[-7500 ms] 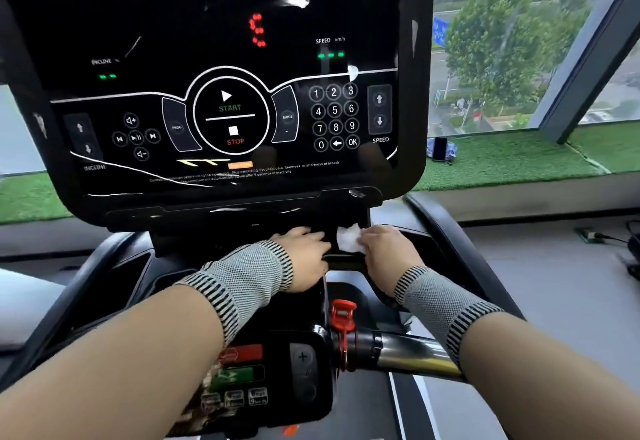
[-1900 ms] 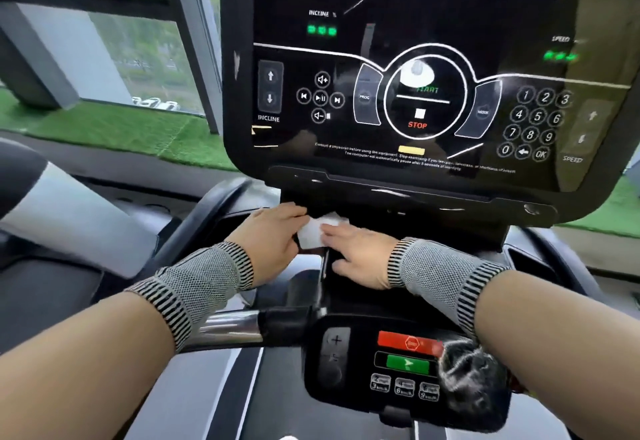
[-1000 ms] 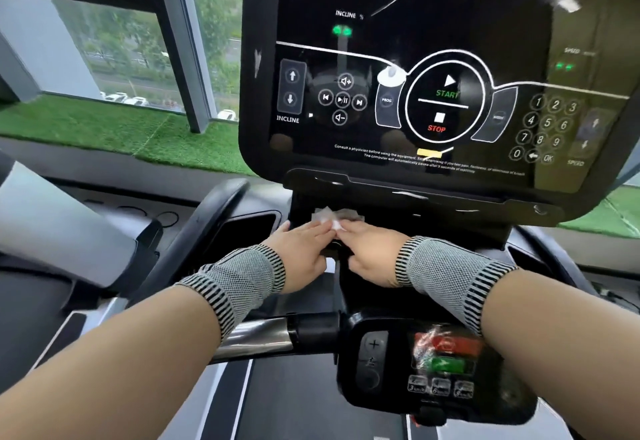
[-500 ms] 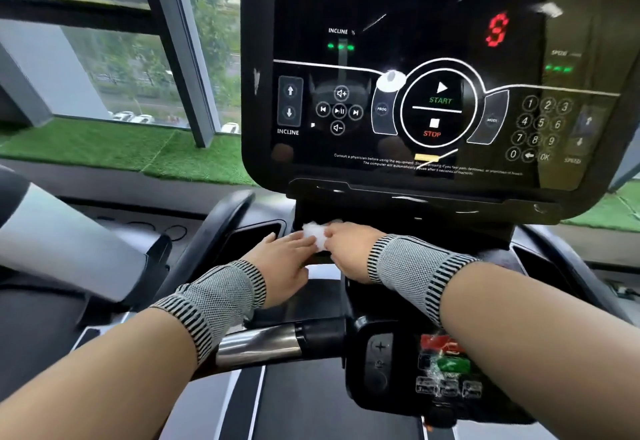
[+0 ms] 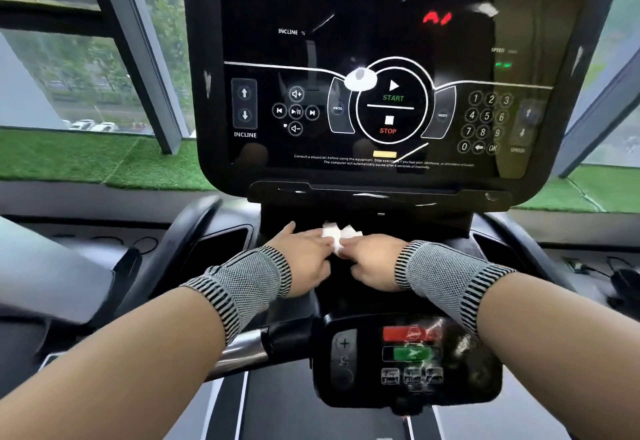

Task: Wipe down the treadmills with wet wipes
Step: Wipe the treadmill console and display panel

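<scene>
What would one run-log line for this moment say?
left hand: pinches wet wipe | right hand: pinches same wipe | place: below treadmill console

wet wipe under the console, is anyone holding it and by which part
Yes. Both hands hold the white wet wipe: the left hand pinches its left edge, the right hand its right edge, with the crumpled middle between the fingertips.

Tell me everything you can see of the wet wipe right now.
The wet wipe is a small white sheet, crumpled and bunched into two soft lobes, thin and cloth-like as it looks. It sits just under the treadmill's console, against the dark panel there. The left hand and the right hand both pinch it from either side, fingertips meeting over it. Most of it is hidden by the fingers; blur hides finer detail.
</scene>
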Demonstrator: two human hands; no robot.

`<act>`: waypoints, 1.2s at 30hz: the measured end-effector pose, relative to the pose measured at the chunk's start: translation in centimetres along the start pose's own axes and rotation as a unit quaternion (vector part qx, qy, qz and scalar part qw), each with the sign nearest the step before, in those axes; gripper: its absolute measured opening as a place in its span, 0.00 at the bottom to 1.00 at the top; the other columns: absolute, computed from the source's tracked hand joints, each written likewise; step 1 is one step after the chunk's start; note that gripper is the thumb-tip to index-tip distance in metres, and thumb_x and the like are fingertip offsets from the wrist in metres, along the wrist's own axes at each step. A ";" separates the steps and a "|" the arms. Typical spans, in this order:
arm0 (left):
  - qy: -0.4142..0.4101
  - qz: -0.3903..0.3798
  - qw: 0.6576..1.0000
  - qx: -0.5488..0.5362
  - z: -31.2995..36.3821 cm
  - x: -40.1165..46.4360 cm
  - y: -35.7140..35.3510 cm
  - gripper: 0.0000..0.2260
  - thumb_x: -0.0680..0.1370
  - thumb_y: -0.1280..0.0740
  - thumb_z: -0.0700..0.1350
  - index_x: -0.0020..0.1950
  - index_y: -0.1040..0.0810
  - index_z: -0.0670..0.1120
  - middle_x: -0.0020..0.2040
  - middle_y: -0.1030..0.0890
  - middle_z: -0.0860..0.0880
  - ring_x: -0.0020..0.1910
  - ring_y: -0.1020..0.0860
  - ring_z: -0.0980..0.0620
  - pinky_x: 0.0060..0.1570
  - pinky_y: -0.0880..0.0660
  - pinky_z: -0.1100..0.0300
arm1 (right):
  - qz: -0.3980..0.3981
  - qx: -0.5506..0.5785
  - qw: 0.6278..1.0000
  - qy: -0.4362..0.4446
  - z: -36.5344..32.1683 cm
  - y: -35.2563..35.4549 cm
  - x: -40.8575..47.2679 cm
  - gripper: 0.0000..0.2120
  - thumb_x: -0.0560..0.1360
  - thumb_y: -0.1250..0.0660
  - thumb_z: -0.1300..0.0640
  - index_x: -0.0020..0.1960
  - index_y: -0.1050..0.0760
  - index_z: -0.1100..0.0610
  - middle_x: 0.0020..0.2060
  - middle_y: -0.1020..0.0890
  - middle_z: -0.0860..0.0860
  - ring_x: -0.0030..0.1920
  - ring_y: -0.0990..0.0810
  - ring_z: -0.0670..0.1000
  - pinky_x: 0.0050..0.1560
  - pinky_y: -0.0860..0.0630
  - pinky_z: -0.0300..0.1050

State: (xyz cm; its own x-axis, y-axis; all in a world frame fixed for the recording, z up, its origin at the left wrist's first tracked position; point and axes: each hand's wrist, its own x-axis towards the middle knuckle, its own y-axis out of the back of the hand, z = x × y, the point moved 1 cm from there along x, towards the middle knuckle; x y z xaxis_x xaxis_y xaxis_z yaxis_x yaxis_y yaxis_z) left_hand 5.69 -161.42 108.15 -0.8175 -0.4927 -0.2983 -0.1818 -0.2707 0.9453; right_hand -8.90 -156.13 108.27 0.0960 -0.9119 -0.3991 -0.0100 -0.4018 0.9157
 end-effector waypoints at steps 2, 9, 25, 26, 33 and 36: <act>0.002 0.001 1.000 0.008 0.4 0.4 -0.1 0.22 0.81 0.47 0.50 0.74 0.37 0.46 0.77 0.40 0.52 0.77 0.48 0.54 0.73 0.54 0.43 | -0.003 -0.005 1.000 -0.004 0.4 0.0 0.1 0.22 0.76 0.42 0.56 0.70 0.33 0.58 0.70 0.32 0.54 0.69 0.31 0.56 0.69 0.35 0.46; 0.023 0.010 0.999 0.028 2.0 2.0 0.2 0.24 0.81 0.47 0.52 0.75 0.39 0.44 0.78 0.42 0.50 0.76 0.46 0.52 0.73 0.50 0.43 | 0.000 -0.004 0.999 -0.053 2.6 -0.4 -0.5 0.25 0.78 0.42 0.55 0.73 0.40 0.61 0.72 0.36 0.57 0.71 0.35 0.57 0.71 0.37 0.50; -0.035 0.052 0.998 -0.005 9.6 4.4 4.4 0.18 0.78 0.43 0.46 0.67 0.27 0.48 0.65 0.23 0.48 0.64 0.25 0.46 0.64 0.30 0.54 | 0.195 0.149 0.966 -0.080 8.3 -0.1 -8.4 0.05 0.72 0.36 0.58 0.48 0.25 0.53 0.41 0.21 0.48 0.47 0.22 0.52 0.44 0.31 0.39; -0.042 0.082 0.996 -0.005 10.1 4.5 4.9 0.17 0.78 0.42 0.46 0.66 0.26 0.49 0.62 0.21 0.49 0.62 0.24 0.47 0.62 0.29 0.54 | 0.216 0.182 0.956 -0.078 8.9 0.0 -9.3 0.07 0.72 0.35 0.58 0.50 0.26 0.52 0.40 0.23 0.46 0.45 0.22 0.51 0.43 0.31 0.39; -0.082 0.314 0.939 -0.114 14.3 6.6 8.1 0.15 0.76 0.38 0.44 0.61 0.21 0.49 0.55 0.20 0.52 0.55 0.22 0.52 0.59 0.28 0.56 | 0.387 0.373 0.836 -0.115 13.7 1.1 -13.4 0.08 0.72 0.32 0.63 0.46 0.19 0.52 0.39 0.18 0.49 0.41 0.22 0.46 0.46 0.27 0.39; -0.057 0.345 0.912 -0.213 15.9 7.8 8.9 0.18 0.75 0.34 0.41 0.65 0.24 0.47 0.58 0.22 0.52 0.50 0.24 0.58 0.58 0.28 0.63 | 0.368 0.632 0.672 -0.120 14.9 2.0 -14.9 0.12 0.73 0.35 0.69 0.37 0.20 0.55 0.32 0.19 0.52 0.35 0.23 0.49 0.38 0.25 0.41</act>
State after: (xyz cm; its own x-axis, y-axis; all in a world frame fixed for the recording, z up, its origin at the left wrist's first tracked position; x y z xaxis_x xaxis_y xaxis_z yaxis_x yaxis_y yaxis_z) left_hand -11.00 -154.55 116.30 -0.7128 -0.5849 0.3871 0.6067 -0.2370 0.7588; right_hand -25.20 -144.57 115.37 -0.5591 -0.8291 0.0039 -0.8183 0.5526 0.1585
